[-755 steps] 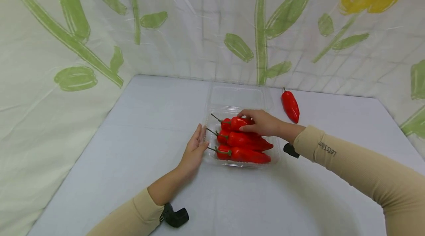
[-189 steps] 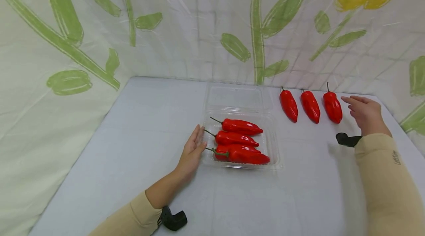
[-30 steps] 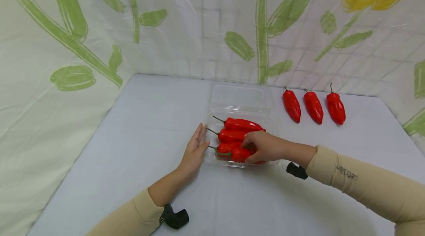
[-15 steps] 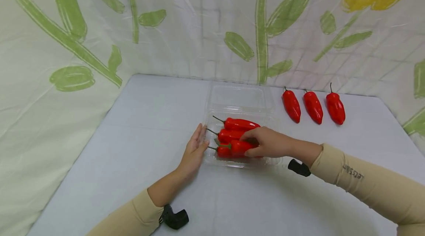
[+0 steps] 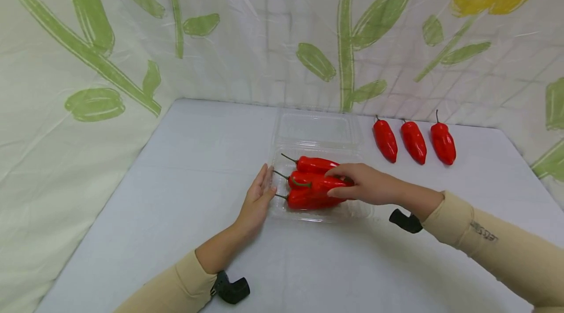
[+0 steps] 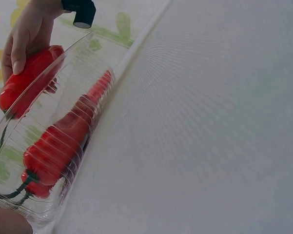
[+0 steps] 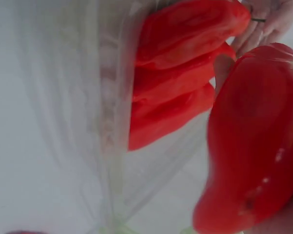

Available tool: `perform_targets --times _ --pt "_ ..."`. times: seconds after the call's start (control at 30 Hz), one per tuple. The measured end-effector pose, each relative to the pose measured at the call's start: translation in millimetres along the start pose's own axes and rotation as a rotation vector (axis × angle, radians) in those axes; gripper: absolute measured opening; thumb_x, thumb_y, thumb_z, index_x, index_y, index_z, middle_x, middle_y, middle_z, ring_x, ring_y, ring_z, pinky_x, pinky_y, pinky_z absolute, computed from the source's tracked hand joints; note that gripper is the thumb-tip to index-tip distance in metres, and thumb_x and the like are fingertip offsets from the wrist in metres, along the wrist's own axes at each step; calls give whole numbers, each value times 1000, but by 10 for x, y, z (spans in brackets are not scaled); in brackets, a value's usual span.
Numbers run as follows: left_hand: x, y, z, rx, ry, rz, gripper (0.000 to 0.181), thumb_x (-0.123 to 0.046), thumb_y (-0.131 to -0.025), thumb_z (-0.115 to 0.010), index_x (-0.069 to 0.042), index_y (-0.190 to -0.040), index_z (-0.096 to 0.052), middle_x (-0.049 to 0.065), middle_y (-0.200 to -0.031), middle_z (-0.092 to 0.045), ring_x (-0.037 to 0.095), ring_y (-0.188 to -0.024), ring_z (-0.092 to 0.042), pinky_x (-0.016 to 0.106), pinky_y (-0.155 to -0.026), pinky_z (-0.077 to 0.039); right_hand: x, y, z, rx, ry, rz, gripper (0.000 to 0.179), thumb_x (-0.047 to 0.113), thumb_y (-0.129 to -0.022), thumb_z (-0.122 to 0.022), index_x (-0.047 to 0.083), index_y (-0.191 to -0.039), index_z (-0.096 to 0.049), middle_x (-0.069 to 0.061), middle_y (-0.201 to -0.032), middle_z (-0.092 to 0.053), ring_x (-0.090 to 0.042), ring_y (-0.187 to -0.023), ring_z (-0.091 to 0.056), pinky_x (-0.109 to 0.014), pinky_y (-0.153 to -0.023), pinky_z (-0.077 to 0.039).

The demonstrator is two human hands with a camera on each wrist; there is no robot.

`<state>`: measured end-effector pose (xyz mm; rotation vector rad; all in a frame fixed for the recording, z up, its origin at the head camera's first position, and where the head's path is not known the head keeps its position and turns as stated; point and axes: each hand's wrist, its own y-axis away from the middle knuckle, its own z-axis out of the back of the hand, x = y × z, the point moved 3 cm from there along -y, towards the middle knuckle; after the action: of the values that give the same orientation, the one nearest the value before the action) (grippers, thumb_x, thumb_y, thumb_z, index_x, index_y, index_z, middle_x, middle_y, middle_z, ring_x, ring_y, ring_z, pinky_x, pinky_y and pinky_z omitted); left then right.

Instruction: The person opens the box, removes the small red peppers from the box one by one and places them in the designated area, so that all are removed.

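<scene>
My right hand (image 5: 363, 183) grips a glossy red pepper (image 5: 323, 184) with a green stem, raised over a clear plastic container (image 5: 362, 209). Thumb and fingers hold its tapered end; in the right wrist view this pepper (image 7: 256, 136) appears large and close. Below it, three red peppers lie side by side in the container: a back one (image 5: 315, 162), a middle one partly hidden, and a front one (image 5: 304, 200). Their stems point left. My left hand (image 5: 256, 200) rests against the container's left wall, fingers extended, thumb near the stems.
Three more red peppers lie in a row at the table's back right: left (image 5: 385, 141), middle (image 5: 413, 142) and right (image 5: 442, 144). The container's clear lid (image 5: 317, 128) lies folded back behind it. A flower-print curtain (image 5: 246, 48) hangs behind the white table (image 5: 211, 156).
Earlier one pepper lay at the back right; now three do. In the last second my right hand has lifted the upper front pepper up and rightward. My left hand has stayed put.
</scene>
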<state>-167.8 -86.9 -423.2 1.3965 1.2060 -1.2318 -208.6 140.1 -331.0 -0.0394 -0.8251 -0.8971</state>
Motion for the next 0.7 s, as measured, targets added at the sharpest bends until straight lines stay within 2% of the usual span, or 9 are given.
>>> perform_targets --times 0.2,0.4,0.5,0.7 --pt "1 -4 -9 -5 -11 16 62 -1 -96 -36 -2 -149 -4 12 -157 -12 24 -146 -7 41 -118 -10 -133 90 90 -56 -45 -62 50 37 -87 -62 8 -127 -53 -10 -114 -59 -23 -97 -56 -28 -72 -56" --pt "-4 -7 -9 -7 -7 19 62 -1 -96 -36 -1 -149 -4 13 -157 -12 24 -146 -6 42 -118 -10 -257 181 204 -134 -69 -125 47 38 -86 -64 11 -123 -57 -10 -103 -62 -19 -86 -59 -27 -67 -57" --pt "-8 -4 -10 -11 -11 25 62 -1 -96 -36 -1 -149 -4 13 -157 -12 24 -146 -7 42 -118 -10 -296 222 241 -153 -67 -138 46 37 -85 -64 11 -123 -58 -10 -100 -64 -21 -86 -59 -28 -66 -56" --pt "-7 -1 -13 -20 -21 41 61 -1 -97 -36 -2 -149 -5 12 -157 -13 24 -146 -7 41 -118 -11 -351 277 249 -123 -115 -111 54 33 -89 -61 12 -136 -48 -14 -120 -58 -26 -103 -53 -30 -71 -57"
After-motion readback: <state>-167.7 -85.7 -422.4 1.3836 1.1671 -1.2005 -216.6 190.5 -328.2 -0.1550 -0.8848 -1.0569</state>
